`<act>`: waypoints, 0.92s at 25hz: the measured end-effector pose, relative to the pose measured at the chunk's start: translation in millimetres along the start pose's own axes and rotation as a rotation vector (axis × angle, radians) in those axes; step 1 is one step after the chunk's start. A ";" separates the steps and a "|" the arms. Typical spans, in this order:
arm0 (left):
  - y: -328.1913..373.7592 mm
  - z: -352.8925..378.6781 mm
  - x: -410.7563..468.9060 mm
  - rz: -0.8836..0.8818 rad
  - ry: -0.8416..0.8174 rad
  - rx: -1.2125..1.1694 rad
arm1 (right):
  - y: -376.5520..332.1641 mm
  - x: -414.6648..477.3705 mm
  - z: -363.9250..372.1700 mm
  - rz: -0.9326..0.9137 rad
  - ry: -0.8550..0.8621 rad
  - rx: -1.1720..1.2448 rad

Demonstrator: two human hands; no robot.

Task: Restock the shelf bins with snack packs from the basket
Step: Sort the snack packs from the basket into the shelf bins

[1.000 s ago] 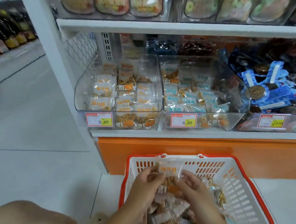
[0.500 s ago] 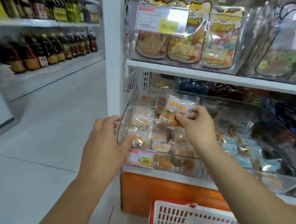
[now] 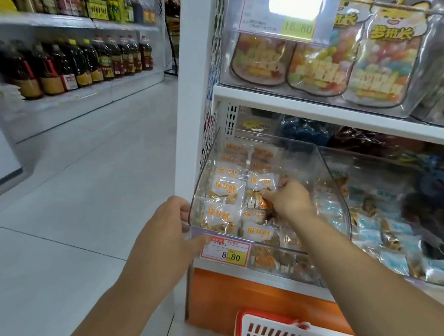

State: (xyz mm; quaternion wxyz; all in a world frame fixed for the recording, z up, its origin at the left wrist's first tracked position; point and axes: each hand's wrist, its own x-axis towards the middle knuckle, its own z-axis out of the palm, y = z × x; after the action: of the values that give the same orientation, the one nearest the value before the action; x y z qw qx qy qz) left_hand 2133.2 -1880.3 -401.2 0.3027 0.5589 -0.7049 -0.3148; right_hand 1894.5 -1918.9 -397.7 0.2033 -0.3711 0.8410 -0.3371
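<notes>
Down into the clear bin [image 3: 322, 161] is where my right hand [image 3: 290, 199] is now sinking, having hung above the rim half a second ago. Meanwhile my left hand [image 3: 167, 232] is shifting from the side wall to the front left corner.

My right fingers [image 3: 267, 195] are pinching the lower edge of the snack pack [image 3: 263, 181], which is lying on the middle row of the pile and touching its neighbours. My left fingers are curling round the bin's corner, the thumb lying along the front lip beside the price tag [image 3: 225, 251], steadying it.

I am judging this to be the placing step, nearly finished for this pack. Next I am probably needing to let go, ease out without dragging the pack askew, and reach down to the basket [image 3: 265, 334] below.

The pack is looking like a small pillow of glossy, crinkly film, with orange print on a white panel and golden pieces showing through, so likely light and slippery. The bin is hard transparent plastic with a curved, sloping side. The basket is rigid white lattice with a red rim.
</notes>
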 end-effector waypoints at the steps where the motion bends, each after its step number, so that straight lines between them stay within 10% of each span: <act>1: -0.8 0.3 0.1 0.000 0.004 -0.003 | -2.3 -2.8 -1.2 -0.001 -0.002 -0.031; 6: -0.2 2.0 -11.1 0.090 0.120 0.067 | -8.3 -33.3 -23.5 -0.103 0.056 -0.098; 11: 26.3 24.5 -64.6 0.490 0.379 0.057 | 61.7 -132.4 -42.3 -0.577 0.371 0.301; 17: 3.9 144.2 -138.6 0.450 -0.555 0.255 | 277.1 -198.2 -6.7 -0.113 0.175 0.052; 23: -64.4 235.4 -189.1 0.131 -0.970 0.409 | 408.8 -221.0 10.5 0.369 -0.252 -0.332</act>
State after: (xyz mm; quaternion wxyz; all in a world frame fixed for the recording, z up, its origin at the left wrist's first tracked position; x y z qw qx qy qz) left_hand 2024.6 -1681.8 -611.3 -0.1543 0.3514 -0.8445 -0.3737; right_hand 1843.4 -1551.7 -678.1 0.3008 -0.2791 0.9061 -0.1030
